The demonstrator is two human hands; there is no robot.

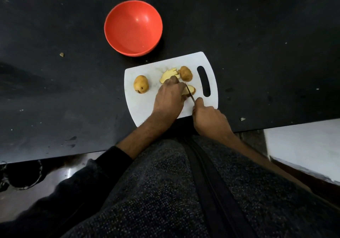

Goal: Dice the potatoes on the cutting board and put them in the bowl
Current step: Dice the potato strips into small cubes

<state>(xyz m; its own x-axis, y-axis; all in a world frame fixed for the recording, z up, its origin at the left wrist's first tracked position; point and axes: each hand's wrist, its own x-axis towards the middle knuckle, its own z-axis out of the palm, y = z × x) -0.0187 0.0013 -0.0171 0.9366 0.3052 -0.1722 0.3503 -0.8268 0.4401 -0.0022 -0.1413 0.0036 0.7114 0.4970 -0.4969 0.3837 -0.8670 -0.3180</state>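
We see a white cutting board (pixel 145 107) lying at the centre of the frame on a dark counter (pixel 55 90), its handle slot toward the right; on it our left hand (pixel 170 98) reaches in from below and curls its fingers down over a potato piece (pixel 190 90), pinning it to the board; our right hand (pixel 207 117), just right of the left, wraps its fingers round the handle of a knife (pixel 190 95), whose thin blade runs up and to the left across that piece; a whole potato (pixel 141 84) sits apart at the left side of the board; pale cut slices (pixel 170 74) lie above the left hand's fingertips, touching another potato chunk (pixel 186 73) with its skin on, near the slot; the red bowl (pixel 133 28) stands off the board, in the upper middle of the frame, with no potato in it; small scraps (pixel 61 54) lie on the counter at left, and one near the right edge; a dark knitted garment (pixel 165 191) fills the lower frame
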